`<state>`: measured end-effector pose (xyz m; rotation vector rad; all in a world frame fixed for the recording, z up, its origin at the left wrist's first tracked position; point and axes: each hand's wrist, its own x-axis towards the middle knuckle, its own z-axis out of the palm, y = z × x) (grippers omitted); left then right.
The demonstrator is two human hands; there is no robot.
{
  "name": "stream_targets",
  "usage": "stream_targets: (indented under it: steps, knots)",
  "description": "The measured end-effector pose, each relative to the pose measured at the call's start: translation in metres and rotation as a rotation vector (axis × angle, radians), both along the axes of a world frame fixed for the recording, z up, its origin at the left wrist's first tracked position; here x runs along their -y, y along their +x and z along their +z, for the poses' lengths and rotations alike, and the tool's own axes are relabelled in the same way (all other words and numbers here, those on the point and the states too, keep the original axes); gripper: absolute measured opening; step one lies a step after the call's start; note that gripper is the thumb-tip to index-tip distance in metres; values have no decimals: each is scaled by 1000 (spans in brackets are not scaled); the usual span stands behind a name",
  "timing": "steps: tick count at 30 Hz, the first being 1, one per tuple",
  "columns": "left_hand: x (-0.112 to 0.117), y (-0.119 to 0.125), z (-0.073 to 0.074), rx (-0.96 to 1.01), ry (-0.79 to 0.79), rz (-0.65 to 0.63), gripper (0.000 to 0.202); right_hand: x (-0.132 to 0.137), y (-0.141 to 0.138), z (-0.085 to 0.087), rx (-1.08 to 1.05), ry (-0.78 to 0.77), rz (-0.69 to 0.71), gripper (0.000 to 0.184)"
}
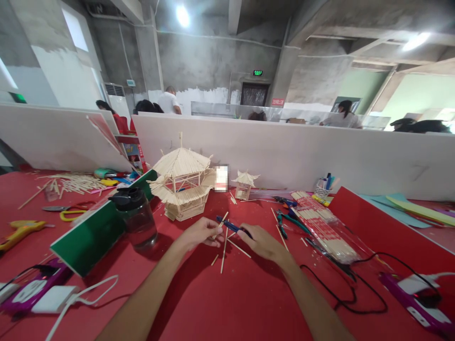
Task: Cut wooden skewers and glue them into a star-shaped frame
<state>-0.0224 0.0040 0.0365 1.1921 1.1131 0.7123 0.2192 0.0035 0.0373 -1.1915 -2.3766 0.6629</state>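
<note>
In front of me my left hand (209, 232) pinches a thin wooden stick (223, 219) between thumb and fingers. My right hand (261, 240) is closed around a slim dark blue tool that looks like a utility knife (232, 227). Its front end meets the held stick or lies right by it; exact contact cannot be made out. Below the hands, several loose sticks (239, 247) lie on the red tabletop (213, 303). Beyond my left hand stands a pavilion model (183, 184) built of sticks, with two roof tiers. A smaller stick pavilion (244, 184) is behind the hands.
A dark-lidded water bottle (137, 220) and green panel (92, 237) stand left. Farther left are scissors (67, 208) and a yellow glue gun (23, 232). On the right lie green-handled pliers (291, 221), packed sticks (323, 227) and a black cable (369, 308). A white partition (284, 151) runs behind.
</note>
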Motion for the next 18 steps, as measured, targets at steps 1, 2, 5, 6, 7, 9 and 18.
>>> stream_targets:
  steps: [1, 2, 5, 6, 7, 9, 18]
  knots:
    - [0, 0, -1, 2, 2, 1, 44, 0, -2, -1, 35, 14, -24, 45]
    - [0, 0, -2, 4, 3, 1, 44, -1, -4, -2, 72, 31, -46, 47]
    - [-1, 1, -3, 0, 6, -2, 46, -2, -8, -3, 161, 87, -85, 50]
    - [-1, 1, -3, -3, 6, -3, 48, -2, -8, -2, 181, 104, -88, 50]
    - [-1, 1, -3, -5, 8, -5, 49, -2, -9, -2, 195, 119, -91, 49]
    - [-1, 1, -2, -4, 11, -3, 52, -3, -9, -2, 218, 141, -102, 48]
    - [-3, -2, -4, -9, -6, 7, 52, -6, -19, -14, 288, 184, -143, 55]
